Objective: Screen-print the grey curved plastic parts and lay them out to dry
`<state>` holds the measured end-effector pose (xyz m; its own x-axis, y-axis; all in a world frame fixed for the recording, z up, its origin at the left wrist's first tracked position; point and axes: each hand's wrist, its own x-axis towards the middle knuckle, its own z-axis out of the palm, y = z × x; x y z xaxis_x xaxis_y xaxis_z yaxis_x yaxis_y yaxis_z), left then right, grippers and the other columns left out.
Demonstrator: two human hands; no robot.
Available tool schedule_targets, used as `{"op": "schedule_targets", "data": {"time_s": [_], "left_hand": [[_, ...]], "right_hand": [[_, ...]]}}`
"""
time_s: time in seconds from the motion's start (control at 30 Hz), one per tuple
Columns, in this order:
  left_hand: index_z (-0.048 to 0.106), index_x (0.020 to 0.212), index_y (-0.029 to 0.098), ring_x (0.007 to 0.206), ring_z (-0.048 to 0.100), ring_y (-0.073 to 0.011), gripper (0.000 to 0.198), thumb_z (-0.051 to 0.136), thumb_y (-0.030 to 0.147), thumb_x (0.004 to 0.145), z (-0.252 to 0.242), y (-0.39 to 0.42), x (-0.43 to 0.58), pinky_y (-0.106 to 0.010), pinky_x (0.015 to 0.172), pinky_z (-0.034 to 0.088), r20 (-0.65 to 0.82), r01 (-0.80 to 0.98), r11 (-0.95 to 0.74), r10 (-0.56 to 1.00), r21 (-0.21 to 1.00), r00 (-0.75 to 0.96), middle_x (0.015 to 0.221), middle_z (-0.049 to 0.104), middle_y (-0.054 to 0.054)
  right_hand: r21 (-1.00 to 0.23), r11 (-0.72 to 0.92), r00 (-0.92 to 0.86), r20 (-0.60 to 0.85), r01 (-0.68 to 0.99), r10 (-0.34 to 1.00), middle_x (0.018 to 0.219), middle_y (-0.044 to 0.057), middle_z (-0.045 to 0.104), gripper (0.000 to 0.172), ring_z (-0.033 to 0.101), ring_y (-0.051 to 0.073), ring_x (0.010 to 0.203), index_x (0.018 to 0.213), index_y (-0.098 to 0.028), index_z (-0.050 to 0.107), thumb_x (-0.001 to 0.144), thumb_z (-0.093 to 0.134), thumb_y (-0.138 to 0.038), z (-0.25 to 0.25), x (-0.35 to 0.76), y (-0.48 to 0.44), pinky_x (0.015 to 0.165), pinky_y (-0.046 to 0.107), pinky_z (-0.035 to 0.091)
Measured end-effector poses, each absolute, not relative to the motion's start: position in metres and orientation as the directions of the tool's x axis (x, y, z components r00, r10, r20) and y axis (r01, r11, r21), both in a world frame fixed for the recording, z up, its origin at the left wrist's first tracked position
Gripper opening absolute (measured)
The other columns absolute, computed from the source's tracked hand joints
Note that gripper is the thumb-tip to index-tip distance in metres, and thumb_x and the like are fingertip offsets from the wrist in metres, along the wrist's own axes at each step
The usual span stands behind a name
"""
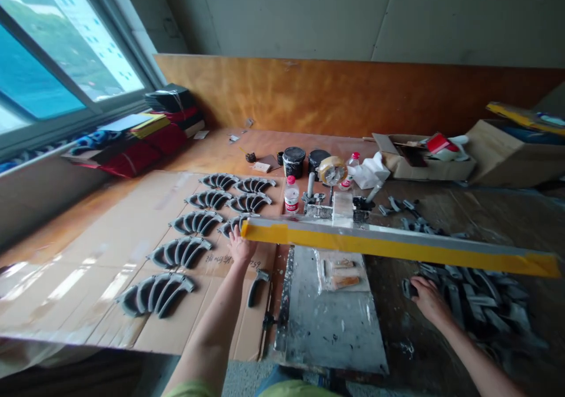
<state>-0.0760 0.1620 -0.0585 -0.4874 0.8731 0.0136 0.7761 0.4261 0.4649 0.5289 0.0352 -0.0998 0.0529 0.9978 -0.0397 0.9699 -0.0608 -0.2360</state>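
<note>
My left hand [241, 248] reaches over the cardboard to a group of curved grey handle-like parts [230, 225], beside the left end of a long bar with yellow tape [353, 241]. Its visible fingers look spread, some hidden near the bar. At the right, my right hand [429, 298] has its fingers closed round a dark grey curved part [406, 288], at the left edge of a loose pile of similar parts [481, 303]. More curved parts [163, 294] lie fanned out in groups on the cardboard. One single curved part [256, 288] lies nearer my left forearm.
A stained metal plate [331, 332] carries a plastic bag [342, 272] below the bar. Behind stand a red-capped bottle [291, 195], black tubs [294, 161], a tape roll [332, 171] and cardboard boxes [441, 167]. Folders [145, 144] are stacked by the window.
</note>
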Motion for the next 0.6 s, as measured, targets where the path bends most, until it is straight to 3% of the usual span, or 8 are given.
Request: {"op": "schedule_targets", "data": {"time_s": [0.13,0.23,0.3,0.43,0.6], "left_hand": [[0.057,0.123,0.012,0.139,0.035,-0.0365,0.055,0.057,0.048,0.081,-0.069,0.119,-0.074,-0.053,0.110,0.031,0.126,0.794,0.332,0.884,0.509,-0.451,0.148,0.042,-0.024],[0.061,0.117,0.016,0.135,0.043,-0.0336,0.048,0.055,0.050,0.083,-0.072,0.082,-0.067,-0.049,0.110,0.034,0.187,0.747,0.271,0.865,0.607,-0.465,0.145,0.046,-0.021],[0.063,0.112,0.019,0.132,0.046,-0.0326,0.045,0.053,0.053,0.084,-0.065,0.063,-0.055,-0.048,0.109,0.036,0.140,0.686,0.274,0.864,0.674,-0.483,0.142,0.050,-0.019],[0.064,0.112,0.021,0.126,0.052,-0.0285,0.045,0.051,0.056,0.087,-0.027,0.050,-0.021,-0.043,0.107,0.039,0.063,0.515,0.224,0.874,0.828,-0.481,0.135,0.058,-0.013],[0.066,0.110,0.020,0.094,0.064,-0.0207,0.044,0.057,0.055,0.085,0.056,0.064,0.005,-0.033,0.085,0.049,0.100,0.307,0.073,0.853,0.949,-0.513,0.106,0.070,-0.008]], "right_hand": [[-0.152,-0.046,0.065,0.117,0.987,0.991,0.102,0.012,0.071,0.024,0.060,0.030,0.106,0.090,-0.017,0.070,0.075,0.052,-0.013,-0.081,0.510,0.032,0.092,0.044,0.048],[-0.222,0.079,-0.016,0.271,0.972,0.962,0.097,0.012,0.070,0.019,0.062,0.027,0.097,0.096,-0.018,0.068,0.086,0.053,-0.021,-0.058,0.469,0.035,0.087,0.043,0.050],[-0.297,0.244,-0.146,0.317,0.923,0.937,0.099,0.010,0.069,0.021,0.062,0.024,0.093,0.105,-0.020,0.066,0.090,0.052,-0.022,-0.041,0.428,0.041,0.083,0.039,0.051],[-0.355,0.515,-0.425,0.303,0.780,0.853,0.100,0.006,0.069,0.021,0.060,0.021,0.095,0.107,-0.021,0.067,0.090,0.056,-0.015,-0.017,0.345,0.057,0.087,0.036,0.048],[-0.299,0.559,-0.503,0.246,0.773,0.828,0.096,0.006,0.068,0.022,0.055,0.020,0.095,0.107,-0.019,0.069,0.094,0.052,-0.014,-0.015,0.303,0.068,0.083,0.033,0.043]]}}
